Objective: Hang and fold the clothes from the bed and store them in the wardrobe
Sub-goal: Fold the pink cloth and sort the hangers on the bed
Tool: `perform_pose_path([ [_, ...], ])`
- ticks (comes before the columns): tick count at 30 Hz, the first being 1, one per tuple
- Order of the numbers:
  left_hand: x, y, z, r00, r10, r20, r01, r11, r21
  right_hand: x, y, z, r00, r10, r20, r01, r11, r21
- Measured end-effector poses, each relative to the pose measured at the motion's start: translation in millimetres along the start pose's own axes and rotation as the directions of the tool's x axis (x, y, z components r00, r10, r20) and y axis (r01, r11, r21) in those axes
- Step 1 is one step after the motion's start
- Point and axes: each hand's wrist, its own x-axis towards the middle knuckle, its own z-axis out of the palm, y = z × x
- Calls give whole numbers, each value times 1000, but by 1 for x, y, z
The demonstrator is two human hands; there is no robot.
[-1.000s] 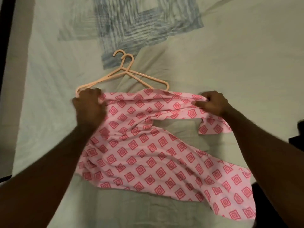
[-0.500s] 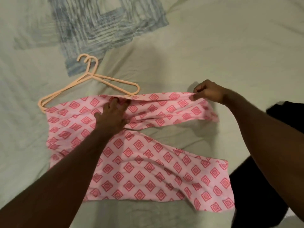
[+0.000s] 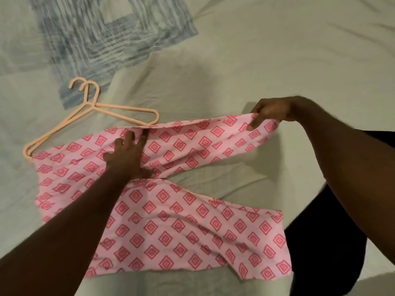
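Spreading the pink trousers (image 3: 162, 221) flat on the bed (image 3: 277, 50), you press with your left hand (image 3: 128, 155), fingers straight, while your right hand (image 3: 270, 111) pinches one leg's end. Hangers (image 3: 119, 108) lie unused; folding has barely begun, and storing remains.

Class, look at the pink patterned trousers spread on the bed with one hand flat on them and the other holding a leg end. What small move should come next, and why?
Probably bring the right hand down to lay the upper leg onto the lower one. It pinches that leg's end of the pink trousers, raised off the bed, while the left hand presses near the crotch, and the legs lie splayed apart.
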Motion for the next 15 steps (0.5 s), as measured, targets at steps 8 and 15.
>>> perform_pose_path([
  [8,6,5,-13,996,-67,65,71,996,-51,26,21,31,593,138,-794,38,979,199],
  [15,13,47,-28,893,-54,-448,-73,962,-262,35,41,116,608,272,-746,-51,951,305],
])
